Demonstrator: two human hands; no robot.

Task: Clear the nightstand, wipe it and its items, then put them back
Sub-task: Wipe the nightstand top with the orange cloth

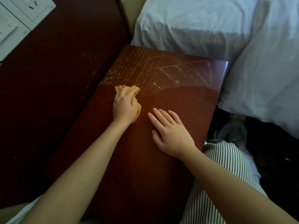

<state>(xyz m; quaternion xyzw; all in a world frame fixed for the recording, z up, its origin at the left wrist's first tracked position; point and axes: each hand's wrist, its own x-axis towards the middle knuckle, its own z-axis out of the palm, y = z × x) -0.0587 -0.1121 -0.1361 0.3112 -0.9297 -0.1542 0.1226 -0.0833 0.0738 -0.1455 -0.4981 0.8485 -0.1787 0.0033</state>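
Nightstand (178, 101): dark red-brown, glossy top, no items on it. Its long axis runs from near-left to far-right in the head view. The far short edge meets the white bedding (202, 21). The left long edge lies along a dark wall panel (56, 62).

Cloth (127, 90): orange, bunched. It sits on the top near the left long edge, about midway along the top's length. One crumpled end shows past the fingertips, pointing to the far edge. A second strip shows at the thumb side of the palm. The bundle's long axis follows the hand, near to far.

Left hand (125, 107): palm down on the cloth, fingers curled over it and gripping it against the top. Forearm comes in from near-left.

Right hand (171, 133): flat on the bare top, holding nothing. Fingers are straight and slightly spread, pointing far-left. It lies just beside the left hand, apart from the cloth.

Streaks (153, 68): pale yellowish lines and specks across the far half of the top, straight strokes at left and curved arcs toward the right corner. The near half looks even.

Other: white socket plate (24, 12) on the panel, upper left. Striped trouser leg (226, 159) at the right long edge.
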